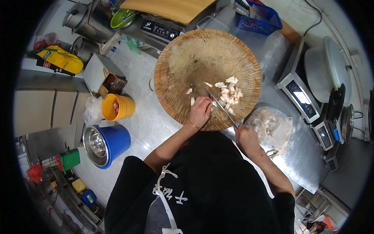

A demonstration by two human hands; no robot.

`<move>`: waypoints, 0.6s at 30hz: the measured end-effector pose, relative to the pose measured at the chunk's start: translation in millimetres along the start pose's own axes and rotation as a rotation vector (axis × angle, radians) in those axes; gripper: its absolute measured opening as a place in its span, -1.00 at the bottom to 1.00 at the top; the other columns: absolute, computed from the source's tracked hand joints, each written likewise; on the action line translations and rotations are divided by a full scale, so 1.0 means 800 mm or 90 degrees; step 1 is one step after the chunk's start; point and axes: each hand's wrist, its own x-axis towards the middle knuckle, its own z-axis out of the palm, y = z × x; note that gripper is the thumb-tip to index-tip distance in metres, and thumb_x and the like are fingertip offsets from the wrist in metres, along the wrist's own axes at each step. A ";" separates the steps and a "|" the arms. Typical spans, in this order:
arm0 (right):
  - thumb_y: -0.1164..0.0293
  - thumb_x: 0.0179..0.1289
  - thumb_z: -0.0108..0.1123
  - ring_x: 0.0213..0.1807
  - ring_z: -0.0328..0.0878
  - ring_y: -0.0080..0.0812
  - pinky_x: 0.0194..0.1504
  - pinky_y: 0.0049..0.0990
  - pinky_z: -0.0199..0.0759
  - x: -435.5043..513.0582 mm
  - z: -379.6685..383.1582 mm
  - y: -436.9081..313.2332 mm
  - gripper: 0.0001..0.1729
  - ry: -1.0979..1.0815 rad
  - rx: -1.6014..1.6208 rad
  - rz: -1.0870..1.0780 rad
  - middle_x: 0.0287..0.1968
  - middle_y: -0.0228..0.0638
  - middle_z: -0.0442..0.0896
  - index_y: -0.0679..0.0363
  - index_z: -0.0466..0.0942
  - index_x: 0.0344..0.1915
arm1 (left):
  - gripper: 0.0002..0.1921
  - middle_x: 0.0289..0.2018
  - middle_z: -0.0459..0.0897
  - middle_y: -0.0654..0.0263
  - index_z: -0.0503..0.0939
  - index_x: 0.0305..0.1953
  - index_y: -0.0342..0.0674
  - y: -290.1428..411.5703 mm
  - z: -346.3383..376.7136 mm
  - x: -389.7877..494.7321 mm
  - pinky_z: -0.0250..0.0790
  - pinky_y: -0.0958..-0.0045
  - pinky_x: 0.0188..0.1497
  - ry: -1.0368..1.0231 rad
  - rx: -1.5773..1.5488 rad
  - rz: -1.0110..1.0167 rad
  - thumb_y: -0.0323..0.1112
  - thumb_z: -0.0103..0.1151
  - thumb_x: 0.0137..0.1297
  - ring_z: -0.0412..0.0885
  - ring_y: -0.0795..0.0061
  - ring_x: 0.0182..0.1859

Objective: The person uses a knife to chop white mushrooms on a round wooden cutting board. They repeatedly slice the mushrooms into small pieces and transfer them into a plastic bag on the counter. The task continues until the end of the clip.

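A round wooden chopping block, worn hollow in the middle, stands before me. My right hand grips the handle of a kitchen knife, whose blade slants up and left across the block's near part. Close against the blade, my left hand is curled over a pale food piece, mostly hidden under the fingers. Right of the blade lies a heap of pale chopped chunks. A few loose bits lie left of it. Beside my right hand, a clear plastic bag holds more pale pieces.
On the steel table at right stand a digital scale and a large lidded pot. A blue basket and an induction cooker sit behind the block. Floor at left holds a yellow bucket and a blue bucket.
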 end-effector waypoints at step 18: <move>0.34 0.40 0.18 -0.42 0.58 0.27 -0.35 0.08 0.45 -0.017 -0.030 0.015 -0.74 0.096 0.192 0.072 -0.52 0.17 0.60 0.33 0.52 -0.36 | -0.70 -0.26 0.71 0.20 0.64 0.06 -0.25 -0.008 -0.025 0.053 0.52 0.44 -0.23 0.000 -0.114 -0.185 -0.49 0.25 0.30 0.67 0.43 -0.31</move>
